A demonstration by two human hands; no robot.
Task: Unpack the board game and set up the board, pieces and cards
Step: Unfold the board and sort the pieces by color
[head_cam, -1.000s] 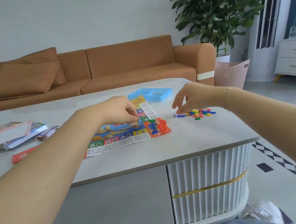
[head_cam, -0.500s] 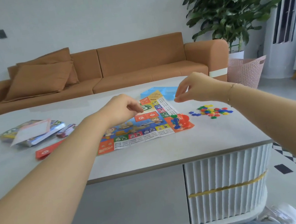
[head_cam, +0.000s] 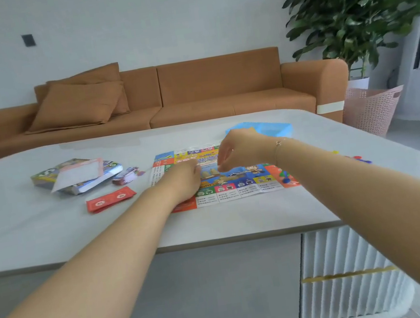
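The colourful game board (head_cam: 237,182) lies unfolded flat on the white table (head_cam: 51,239). My left hand (head_cam: 184,180) rests on the board's left part with its fingers curled under; nothing shows in it. Just above the board's middle, my right hand (head_cam: 238,151) hovers with thumb and fingertips pinched together on a small piece that is mostly hidden. Blue pawns (head_cam: 285,176) stand on the board's red right corner. Loose coloured pieces (head_cam: 360,158) lie on the table right of my right forearm.
Left of the board lie the game box with a sheet on top (head_cam: 76,175), a small card stack (head_cam: 126,176) and red cards (head_cam: 110,199). A blue tray (head_cam: 270,128) sits behind my right hand. Beyond the table are a sofa, a plant and a pink basket (head_cam: 372,111).
My right hand left the pile of coloured pieces, rose and moved left over the board's middle with fingertips pinched. My left hand came down onto the board's left side. The view turned left.
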